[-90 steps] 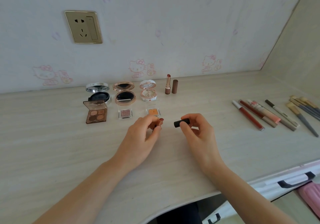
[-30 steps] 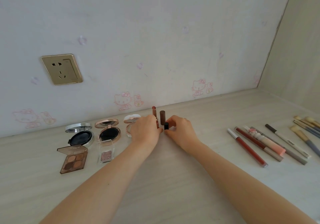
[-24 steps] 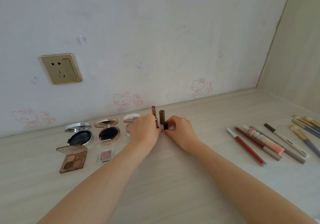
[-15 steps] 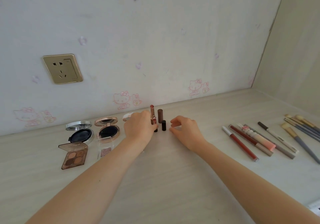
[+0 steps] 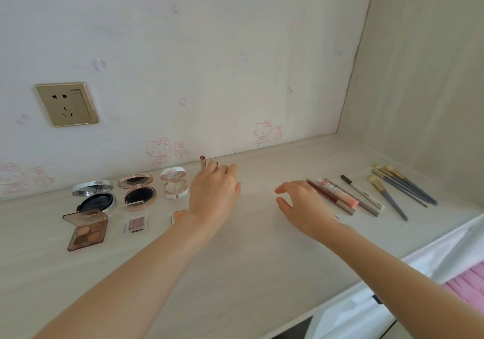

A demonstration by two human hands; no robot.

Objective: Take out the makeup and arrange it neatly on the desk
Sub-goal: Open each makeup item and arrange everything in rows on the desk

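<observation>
The left hand (image 5: 214,189) is seen just right of the upright lipstick (image 5: 203,162); its grasp cannot be told. Farther right of the lipstick, the right hand (image 5: 301,202) is held released and empty.

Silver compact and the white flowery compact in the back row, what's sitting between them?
The rose-gold compact, lying open, sits between the silver compact and the white flowery compact. The head view shows all three in one row.

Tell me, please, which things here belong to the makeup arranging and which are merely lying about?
Part of the job: three open compacts, eyeshadow palette, single eyeshadows, lipstick, pencils and lip glosses, brushes.

Just there: wall socket, cartoon stickers on the wall.
</observation>
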